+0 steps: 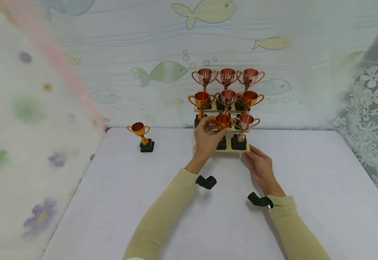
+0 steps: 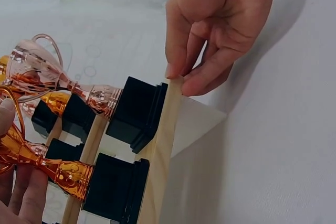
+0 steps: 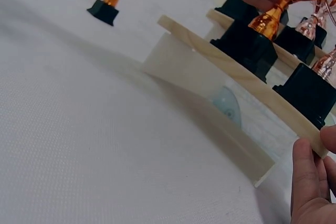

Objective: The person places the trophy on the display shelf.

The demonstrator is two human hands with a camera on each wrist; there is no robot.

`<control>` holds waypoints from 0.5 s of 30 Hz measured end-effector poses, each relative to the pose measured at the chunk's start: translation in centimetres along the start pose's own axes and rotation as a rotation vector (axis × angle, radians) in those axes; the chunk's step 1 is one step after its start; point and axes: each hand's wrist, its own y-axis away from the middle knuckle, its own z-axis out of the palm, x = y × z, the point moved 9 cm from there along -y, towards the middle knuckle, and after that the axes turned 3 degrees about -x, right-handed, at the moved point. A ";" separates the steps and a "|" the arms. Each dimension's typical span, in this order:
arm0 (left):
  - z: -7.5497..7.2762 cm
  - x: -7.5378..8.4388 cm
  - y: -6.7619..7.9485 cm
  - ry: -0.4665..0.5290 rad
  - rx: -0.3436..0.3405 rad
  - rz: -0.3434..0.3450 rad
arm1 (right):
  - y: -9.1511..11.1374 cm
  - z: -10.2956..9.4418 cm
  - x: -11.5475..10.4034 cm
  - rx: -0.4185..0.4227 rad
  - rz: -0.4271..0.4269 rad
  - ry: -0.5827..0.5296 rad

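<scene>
My left hand (image 1: pixel 206 140) grips a gold trophy cup (image 1: pixel 223 121) by its cup and handles. The black base (image 2: pixel 114 187) of this trophy rests on the lowest wooden step of a tiered stand (image 1: pixel 228 148), around the middle. At that step's front right corner, the fingertips of my right hand (image 1: pixel 261 167) pinch the board edge, seen closely in both wrist views. Between the two hands, a rose-gold trophy (image 1: pixel 245 123) stands upright on the right end of the same step. Part of the held cup is hidden behind left-hand fingers.
Rose-gold trophies (image 1: pixel 227 77) line the top step; gold and rose-gold ones share the middle step. A separate gold trophy (image 1: pixel 138 129) stands on the white table (image 1: pixel 117 202) to the left. Fish-patterned cloth (image 1: pixel 137 43) hangs behind, and lace (image 1: pixel 374 108) hangs at the right.
</scene>
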 end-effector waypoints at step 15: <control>0.3 0.4 0.2 0.040 0.046 -0.009 | -0.1 0.1 0.1 0.001 0.013 -0.025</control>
